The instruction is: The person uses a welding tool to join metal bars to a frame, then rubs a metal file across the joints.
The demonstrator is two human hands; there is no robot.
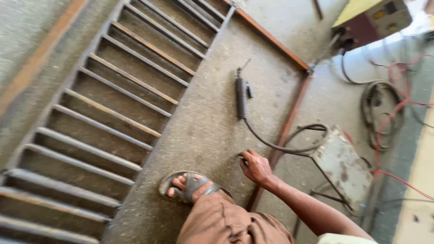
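1 hand showed in the head view, your right hand, reaching down to the concrete floor just past your sandalled foot and bent knee. Its fingers were curled over something small and dark at the fingertips; I could not tell what it was, nor whether you had a firm hold or only a touch on it. Your left hand was out of sight, so its state could not be judged.

Just beyond that hand ran the black cable, curving up to the electrode holder, which lay flat on the floor with a thin rod sticking out of its far end. Beside your wrist, the cable crossed a rust-coloured steel bar and looped against a battered metal plate.

From where things lay, several risks stood out. Your toes were bare in an open sandal close to the bar and the holder; a dropped or dragged piece could have struck them. If the welding machine at the far right was live, the holder's exposed tip resting near steel might have arced, and your hand was close to its lead. Tugging the cable could have snagged it on the plate's edge. Farther off, the tangle of red and black leads was a trip hazard, and the long barred grille to your left offered gaps that could have caught a foot.
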